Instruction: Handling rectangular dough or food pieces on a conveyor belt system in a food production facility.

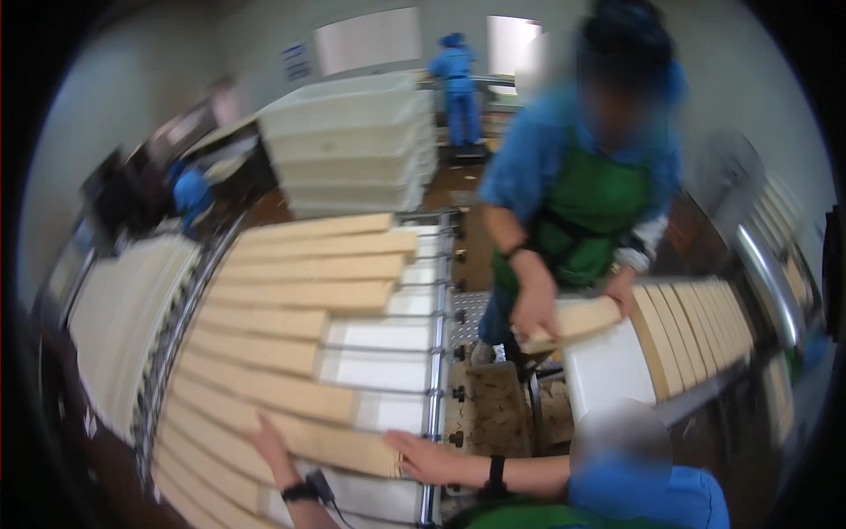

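Note:
In the lower middle, my right hand [429, 459] has its fingers and thumb around the near-right end of a beige block row [337, 446]. My left hand [272, 442] rests farther left against the beige pieces, its fingers partly blurred; its grip cannot be made out. Both wrists wear black straps. The rows of long beige blocks [264, 383] lie side by side on a white surface [377, 360], parted by thin dark rods. Their right ends reach different distances.
A metal rail [436, 370] with black knobs edges the surface. Across it, a co-worker [595, 178] in a green apron holds a beige block [588, 321] beside a row of upright slabs [694, 330]. A bin of scraps [486, 410] stands below. White trays [350, 145] are stacked behind.

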A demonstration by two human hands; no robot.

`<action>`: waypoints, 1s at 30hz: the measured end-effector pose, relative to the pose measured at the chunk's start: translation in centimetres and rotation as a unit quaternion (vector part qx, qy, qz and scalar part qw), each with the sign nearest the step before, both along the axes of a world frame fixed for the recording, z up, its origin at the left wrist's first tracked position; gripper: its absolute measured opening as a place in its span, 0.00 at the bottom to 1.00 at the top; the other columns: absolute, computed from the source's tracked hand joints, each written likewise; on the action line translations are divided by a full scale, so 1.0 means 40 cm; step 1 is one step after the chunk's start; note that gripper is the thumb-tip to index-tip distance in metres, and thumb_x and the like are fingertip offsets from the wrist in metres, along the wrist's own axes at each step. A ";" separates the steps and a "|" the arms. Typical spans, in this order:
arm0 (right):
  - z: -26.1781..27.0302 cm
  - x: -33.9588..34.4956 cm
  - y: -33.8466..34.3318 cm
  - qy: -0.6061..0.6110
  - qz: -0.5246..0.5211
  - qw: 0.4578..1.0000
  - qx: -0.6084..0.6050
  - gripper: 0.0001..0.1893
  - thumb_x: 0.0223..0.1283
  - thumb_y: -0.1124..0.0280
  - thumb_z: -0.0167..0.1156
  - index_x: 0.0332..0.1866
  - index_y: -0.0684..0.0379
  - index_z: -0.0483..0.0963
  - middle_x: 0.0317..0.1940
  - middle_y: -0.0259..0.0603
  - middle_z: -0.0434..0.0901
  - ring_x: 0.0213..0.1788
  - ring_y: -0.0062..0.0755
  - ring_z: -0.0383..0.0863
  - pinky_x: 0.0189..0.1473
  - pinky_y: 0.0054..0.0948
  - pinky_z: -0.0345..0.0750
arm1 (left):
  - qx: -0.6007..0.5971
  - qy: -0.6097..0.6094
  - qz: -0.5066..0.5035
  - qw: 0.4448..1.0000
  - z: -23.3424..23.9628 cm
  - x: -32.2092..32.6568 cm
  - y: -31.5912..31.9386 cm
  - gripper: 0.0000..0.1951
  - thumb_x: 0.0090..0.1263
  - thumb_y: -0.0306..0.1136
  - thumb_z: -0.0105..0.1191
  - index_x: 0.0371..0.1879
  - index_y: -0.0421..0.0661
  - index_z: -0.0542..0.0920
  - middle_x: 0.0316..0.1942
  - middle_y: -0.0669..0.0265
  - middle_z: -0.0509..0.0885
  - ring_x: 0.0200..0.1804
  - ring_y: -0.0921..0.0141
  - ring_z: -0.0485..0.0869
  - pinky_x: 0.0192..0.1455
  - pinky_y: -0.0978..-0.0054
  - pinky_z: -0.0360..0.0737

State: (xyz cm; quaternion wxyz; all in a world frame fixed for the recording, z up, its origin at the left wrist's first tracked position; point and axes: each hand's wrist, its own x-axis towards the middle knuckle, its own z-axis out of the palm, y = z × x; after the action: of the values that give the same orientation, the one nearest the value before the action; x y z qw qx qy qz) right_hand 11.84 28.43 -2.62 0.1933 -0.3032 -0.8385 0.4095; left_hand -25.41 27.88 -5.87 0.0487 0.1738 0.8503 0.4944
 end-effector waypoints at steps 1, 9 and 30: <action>0.003 -0.013 -0.003 0.014 0.038 0.999 -0.018 0.34 0.65 0.73 0.54 0.76 0.62 0.53 0.72 0.58 0.58 0.70 0.60 0.65 0.71 0.43 0.67 | -0.014 0.020 -0.014 1.000 0.001 -0.018 -0.024 0.49 0.76 0.55 0.49 0.73 0.22 0.40 0.75 0.32 0.51 0.77 0.47 0.55 0.80 0.64 0.52; -0.004 -0.033 -0.005 0.083 0.070 0.994 -0.010 0.36 0.59 0.79 0.50 0.77 0.55 0.55 0.74 0.51 0.59 0.66 0.57 0.70 0.67 0.43 0.71 | -0.472 0.151 -0.133 0.858 0.178 0.120 -0.011 0.52 0.73 0.62 0.43 0.71 0.17 0.46 0.76 0.30 0.44 0.80 0.42 0.39 0.80 0.47 0.36; 0.049 0.162 -0.032 0.140 -0.090 0.986 0.032 0.40 0.52 0.78 0.51 0.76 0.56 0.55 0.70 0.55 0.62 0.66 0.56 0.70 0.58 0.37 0.78 | -0.308 0.237 -0.385 0.837 0.109 0.544 -0.177 0.55 0.63 0.51 0.62 0.71 0.19 0.45 0.74 0.27 0.44 0.78 0.37 0.41 0.78 0.40 0.39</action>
State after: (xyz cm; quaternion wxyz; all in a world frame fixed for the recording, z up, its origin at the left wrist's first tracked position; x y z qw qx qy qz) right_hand 18.31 27.14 -0.68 0.3542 -0.3109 -0.7854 0.4014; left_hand -3.65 20.82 -1.52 0.0836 0.5749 0.8088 0.0915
